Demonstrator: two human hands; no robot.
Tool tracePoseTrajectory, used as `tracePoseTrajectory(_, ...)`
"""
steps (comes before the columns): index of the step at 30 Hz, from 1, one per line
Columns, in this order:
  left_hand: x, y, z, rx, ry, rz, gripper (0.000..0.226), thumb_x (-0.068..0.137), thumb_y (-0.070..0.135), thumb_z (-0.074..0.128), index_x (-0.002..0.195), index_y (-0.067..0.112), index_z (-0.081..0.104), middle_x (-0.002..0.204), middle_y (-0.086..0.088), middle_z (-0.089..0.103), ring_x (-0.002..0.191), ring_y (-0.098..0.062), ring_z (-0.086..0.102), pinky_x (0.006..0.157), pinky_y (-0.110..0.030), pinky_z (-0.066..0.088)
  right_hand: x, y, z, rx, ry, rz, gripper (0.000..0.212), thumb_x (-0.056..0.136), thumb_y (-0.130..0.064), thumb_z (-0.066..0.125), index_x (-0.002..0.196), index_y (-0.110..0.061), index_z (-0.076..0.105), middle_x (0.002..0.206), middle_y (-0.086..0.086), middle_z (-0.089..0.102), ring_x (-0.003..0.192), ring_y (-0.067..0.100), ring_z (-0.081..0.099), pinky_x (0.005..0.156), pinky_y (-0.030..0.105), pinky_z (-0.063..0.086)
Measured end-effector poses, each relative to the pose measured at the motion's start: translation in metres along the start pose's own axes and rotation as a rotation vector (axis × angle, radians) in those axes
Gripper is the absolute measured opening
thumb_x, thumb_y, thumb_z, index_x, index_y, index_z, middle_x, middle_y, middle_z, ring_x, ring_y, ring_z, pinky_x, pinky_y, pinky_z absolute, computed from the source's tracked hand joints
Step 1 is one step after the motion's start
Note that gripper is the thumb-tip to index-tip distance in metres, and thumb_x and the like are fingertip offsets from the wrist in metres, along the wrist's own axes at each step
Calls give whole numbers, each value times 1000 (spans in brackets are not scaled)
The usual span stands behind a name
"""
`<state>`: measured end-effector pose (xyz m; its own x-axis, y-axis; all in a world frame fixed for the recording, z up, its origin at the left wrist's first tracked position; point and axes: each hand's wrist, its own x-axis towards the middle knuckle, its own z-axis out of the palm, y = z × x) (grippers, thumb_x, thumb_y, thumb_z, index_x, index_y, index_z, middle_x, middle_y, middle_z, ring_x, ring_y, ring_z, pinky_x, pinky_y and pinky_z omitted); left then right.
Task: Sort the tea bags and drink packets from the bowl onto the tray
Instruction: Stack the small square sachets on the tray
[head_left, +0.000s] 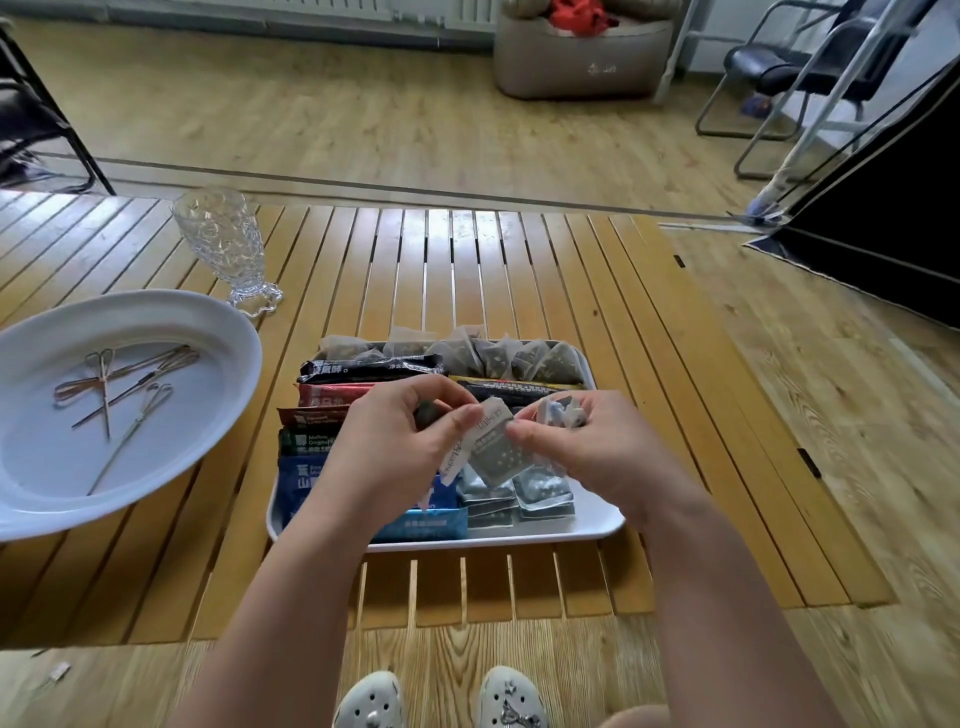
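Surface: slatted wooden worktop (467, 270) on a pale plank floor, with a white tray (597, 525) near its front edge.
Held packet: grey sachet (496, 447) with pale dots, above the tray's front right part, pinched at its top between both hands; its long axis runs roughly top to bottom, tilted slightly, the printed white top end pointing away.
Left hand: left hand (395, 436) with fingers curled, thumb and forefinger pinching the sachet's upper left edge.
Right hand: right hand (576, 441) curled, gripping the sachet's right edge along with crumpled white paper tags.
Tray contents: long drink packets (311, 415) in black, red, brown, green and blue stacked along the left, their long axes left to right; mesh tea bags (467, 348) lined along the far edge; matching grey sachets lying flat at front right.
Bowl: white bowl (223, 338) at the left, holding only thin metal picks (114, 384).
Open room: bare slats beyond the tray and to its right; a cut-glass tumbler (223, 244) stands behind the bowl.
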<state>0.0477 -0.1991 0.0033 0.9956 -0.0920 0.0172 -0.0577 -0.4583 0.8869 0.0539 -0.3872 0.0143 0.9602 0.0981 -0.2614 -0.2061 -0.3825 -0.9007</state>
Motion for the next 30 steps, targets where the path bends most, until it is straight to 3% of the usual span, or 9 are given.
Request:
tracePoseTrajectory(3, 1, 1, 3, 20, 6, 4, 7, 89, 30, 65, 92, 31, 71, 79, 11, 70, 74, -9, 67, 51, -22, 53, -1, 0, 4, -105, -26, 26, 19, 81, -29, 76, 79, -10, 74, 75, 4, 73, 76, 19, 68, 60, 27, 54)
tracePoseTrajectory(8, -2, 4, -5, -166, 226, -43, 36, 88, 50, 51, 96, 17, 64, 77, -6, 68, 66, -19, 67, 53, -35, 57, 1, 5, 9, -79, 97, 139, 30, 83, -30, 73, 73, -2, 67, 75, 19, 66, 64, 18, 53, 57, 33, 44)
tracePoseTrajectory(13, 9, 11, -12, -708, 224, -454, 12, 96, 14, 47, 100, 12, 58, 92, -8, 64, 76, -16, 62, 61, -29, 52, 11, 13, 25, -208, 91, 211, 24, 81, -36, 73, 82, -12, 66, 70, 0, 61, 60, 11, 54, 47, 21, 37)
tracePoseTrajectory(16, 6, 8, -14, -808, 167, -456, 15, 95, 6, 45, 101, 9, 58, 101, -15, 63, 90, -22, 64, 67, -28, 54, 18, 20, 34, -420, 168, 211, 22, 80, -36, 72, 75, -15, 64, 69, -1, 62, 62, 11, 58, 47, 25, 43)
tracePoseTrajectory(19, 2, 4, -19, -815, 145, -427, 12, 94, 10, 56, 102, 9, 65, 87, -9, 73, 75, -15, 71, 58, -23, 54, 22, 23, 36, -520, 188, 203, 25, 79, -40, 71, 73, -19, 60, 72, -1, 63, 65, 12, 59, 48, 24, 41)
tracePoseTrajectory(23, -1, 2, -20, -664, 76, -323, 19, 71, 25, 74, 89, 20, 76, 81, -4, 75, 68, -7, 69, 53, -19, 52, 16, 17, 24, -240, 151, 194, 40, 80, -48, 71, 101, -16, 61, 85, -3, 65, 73, 10, 62, 53, 22, 43)
tracePoseTrajectory(26, -3, 4, -17, -656, 97, -280, 16, 66, 28, 75, 80, 24, 77, 77, -1, 75, 65, 1, 68, 50, -15, 49, 6, 3, 12, 132, 42, 132, 43, 75, -55, 69, 92, -15, 72, 53, -9, 59, 44, 1, 51, 39, 16, 35)
tracePoseTrajectory(28, -2, 5, -13, -623, 105, -266, 21, 66, 31, 72, 86, 23, 77, 74, 2, 74, 60, 3, 64, 48, -14, 48, 2, -4, 12, 241, -67, 82, 45, 70, -54, 71, 90, -13, 74, 51, -5, 54, 41, 2, 45, 37, 17, 33)
tracePoseTrajectory(30, -2, 7, -9, -604, 90, -276, 24, 69, 34, 69, 89, 23, 76, 72, 3, 73, 54, 1, 60, 48, -15, 48, 1, -6, 17, 223, -95, 20, 24, 78, -38, 75, 84, -14, 72, 49, -8, 54, 41, 0, 45, 38, 15, 34)
